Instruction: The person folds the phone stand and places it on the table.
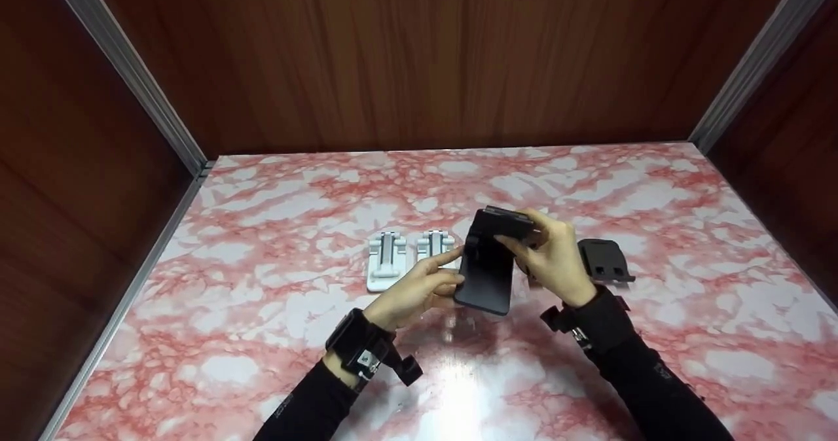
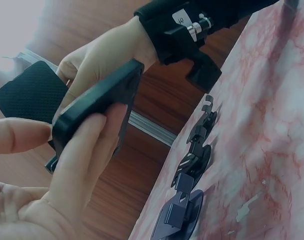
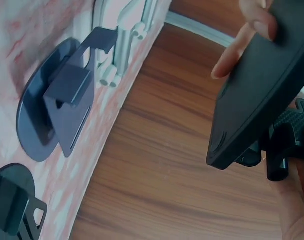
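Note:
A black folding phone stand (image 1: 485,285) is held up over the table in the head view, tilted, with its flat base toward me. My left hand (image 1: 414,292) grips the base by its left edge, thumb on the near face and fingers behind. At the upper end, my right hand (image 1: 558,258) pinches the hinged plate between thumb and fingers. The right wrist view shows the thick edge of the base (image 3: 264,95) and a dark hinge arm (image 3: 279,155) beside it. A textured plate (image 2: 32,95) stands out from the base in the left wrist view.
Two white folding stands (image 1: 387,261) lie side by side behind my left hand. A dark metal stand (image 1: 605,260) sits right of my right hand; another dark stand (image 3: 12,200) shows in the right wrist view. Wood-grain panels (image 1: 419,61) enclose the marbled red-white table (image 1: 262,264).

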`<state>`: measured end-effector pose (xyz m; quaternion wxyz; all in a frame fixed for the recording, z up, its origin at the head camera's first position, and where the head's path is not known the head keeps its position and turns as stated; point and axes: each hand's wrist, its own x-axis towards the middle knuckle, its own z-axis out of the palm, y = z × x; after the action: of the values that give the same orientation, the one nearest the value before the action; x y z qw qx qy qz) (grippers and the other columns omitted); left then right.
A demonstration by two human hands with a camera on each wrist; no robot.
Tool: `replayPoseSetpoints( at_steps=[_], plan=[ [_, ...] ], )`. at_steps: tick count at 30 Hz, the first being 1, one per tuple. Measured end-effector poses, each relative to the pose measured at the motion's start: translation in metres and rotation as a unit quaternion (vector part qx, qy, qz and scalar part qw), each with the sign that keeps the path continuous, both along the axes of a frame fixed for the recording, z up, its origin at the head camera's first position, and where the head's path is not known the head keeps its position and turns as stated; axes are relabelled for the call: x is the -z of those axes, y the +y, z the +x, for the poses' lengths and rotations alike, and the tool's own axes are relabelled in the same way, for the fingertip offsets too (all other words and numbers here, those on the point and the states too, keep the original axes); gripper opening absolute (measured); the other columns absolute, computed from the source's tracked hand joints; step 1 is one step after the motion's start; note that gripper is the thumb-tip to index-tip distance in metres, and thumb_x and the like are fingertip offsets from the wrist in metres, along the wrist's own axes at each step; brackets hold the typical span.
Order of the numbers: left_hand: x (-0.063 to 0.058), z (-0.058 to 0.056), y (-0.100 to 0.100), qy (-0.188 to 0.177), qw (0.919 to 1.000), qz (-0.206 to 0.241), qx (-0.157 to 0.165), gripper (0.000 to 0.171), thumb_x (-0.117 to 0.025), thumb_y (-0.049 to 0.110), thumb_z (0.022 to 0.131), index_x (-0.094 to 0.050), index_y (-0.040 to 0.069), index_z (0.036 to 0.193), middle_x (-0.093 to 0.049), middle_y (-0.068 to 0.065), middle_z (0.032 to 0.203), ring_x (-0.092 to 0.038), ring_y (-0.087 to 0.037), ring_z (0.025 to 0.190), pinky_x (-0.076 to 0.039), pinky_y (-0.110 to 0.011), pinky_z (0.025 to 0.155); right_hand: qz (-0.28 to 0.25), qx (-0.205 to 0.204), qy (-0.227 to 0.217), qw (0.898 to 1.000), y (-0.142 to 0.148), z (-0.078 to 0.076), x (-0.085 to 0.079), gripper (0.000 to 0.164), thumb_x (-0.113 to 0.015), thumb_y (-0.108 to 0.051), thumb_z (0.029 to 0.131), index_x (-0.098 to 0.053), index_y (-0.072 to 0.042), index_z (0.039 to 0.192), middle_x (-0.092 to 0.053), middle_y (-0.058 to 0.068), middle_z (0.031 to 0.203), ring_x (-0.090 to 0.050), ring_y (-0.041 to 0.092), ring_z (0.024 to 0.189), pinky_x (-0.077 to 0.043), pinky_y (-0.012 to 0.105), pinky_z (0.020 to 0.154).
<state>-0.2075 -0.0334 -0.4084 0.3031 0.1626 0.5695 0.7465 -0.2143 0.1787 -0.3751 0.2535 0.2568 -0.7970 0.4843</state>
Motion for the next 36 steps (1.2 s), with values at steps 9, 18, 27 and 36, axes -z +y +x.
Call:
replayPoseSetpoints(
  at_steps=[9,18,27,36],
  plan=[
    [-0.002,-0.002,-0.002,0.000,0.9999,-0.004,-0.014,0.056,-0.029,0.037,0.100,-0.023,0.007,0.146,-0.048,-0.027,0.133,-0.067,-0.028,0.096,-0.053,-0.041,0.090,0.049,0.020,0.093,0.994,0.006,-0.013,0.017,0.018,-0.073,-0.007,0.077,-0.065,-0.005,0.093,-0.071,0.006,0.086,-0.067,0.014,0.070,-0.053,0.019,0.060],
    [-0.002,-0.001,-0.001,0.010,0.9991,-0.021,-0.037,0.060,-0.027,0.045,0.098,-0.035,0.003,0.140,-0.053,-0.026,0.128,-0.066,-0.032,0.097,-0.055,-0.040,0.086,0.096,0.024,0.131,0.986,-0.003,-0.010,0.023,0.019,-0.069,0.005,0.076,-0.062,-0.005,0.091,-0.066,0.007,0.085,-0.063,0.015,0.077,-0.051,0.022,0.068],
    [-0.002,0.001,-0.003,0.016,0.9993,-0.002,-0.032,0.065,-0.039,0.052,0.094,-0.040,0.004,0.136,-0.054,-0.024,0.127,-0.068,-0.027,0.092,-0.056,-0.039,0.084,0.149,0.029,0.168,0.974,-0.009,-0.006,0.029,0.025,-0.071,0.006,0.074,-0.062,-0.007,0.092,-0.064,0.005,0.092,-0.064,0.017,0.087,-0.054,0.027,0.076],
    [0.000,0.000,-0.001,0.018,0.9997,-0.004,-0.015,0.072,-0.062,0.046,0.084,-0.038,0.006,0.139,-0.060,-0.020,0.121,-0.067,-0.024,0.096,-0.055,-0.035,0.086,0.180,0.019,0.216,0.959,-0.013,-0.008,0.033,0.024,-0.072,0.002,0.073,-0.063,-0.002,0.095,-0.065,0.009,0.094,-0.062,0.024,0.087,-0.055,0.034,0.076]
  ],
)
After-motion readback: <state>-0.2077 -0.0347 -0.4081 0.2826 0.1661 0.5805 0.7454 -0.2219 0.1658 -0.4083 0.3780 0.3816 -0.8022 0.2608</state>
